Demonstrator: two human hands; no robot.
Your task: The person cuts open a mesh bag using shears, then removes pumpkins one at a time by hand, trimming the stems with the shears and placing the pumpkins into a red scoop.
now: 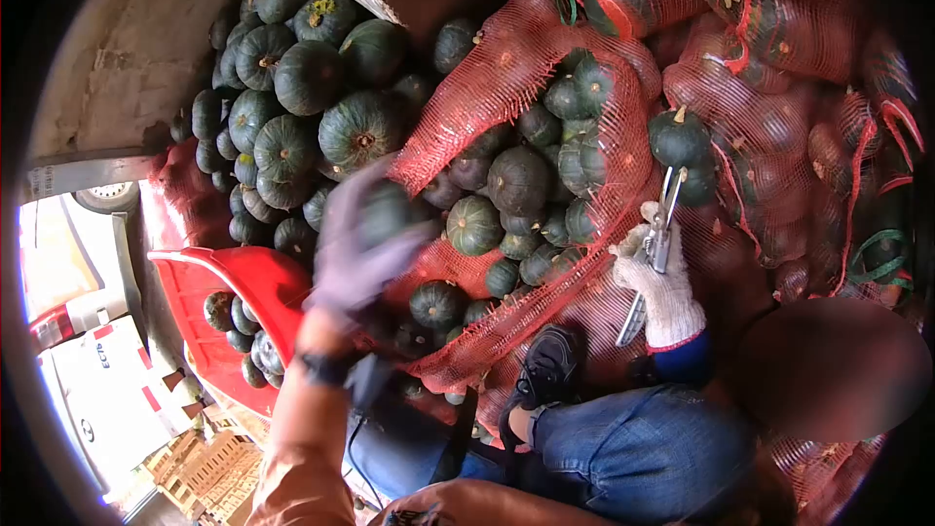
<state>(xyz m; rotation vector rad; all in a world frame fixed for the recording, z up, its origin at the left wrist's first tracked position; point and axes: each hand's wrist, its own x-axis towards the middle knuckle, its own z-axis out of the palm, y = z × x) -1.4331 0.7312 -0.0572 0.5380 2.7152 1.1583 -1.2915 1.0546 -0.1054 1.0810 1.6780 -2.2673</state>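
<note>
My left hand (360, 253), in a greyish-purple glove with a dark watch at the wrist, is smeared by motion. Between its thumb and fingers is a blurred green squash (386, 212). My right hand (654, 282), in a white knitted glove, grips metal shears (663, 239). The shears' blades point up, close to the stem of a dark green squash (695, 185). Another dark green squash (679, 139) lies just above that one. An open red mesh sack (487, 73) spreads around several squashes in the middle.
Many squashes (285, 148) are heaped at the upper left. Below them stands a red tub (190, 282) with squashes inside. Filled red mesh sacks (750, 102) are stacked at the right. A shoe (550, 365) and jeans-covered legs (633, 453) occupy the lower middle.
</note>
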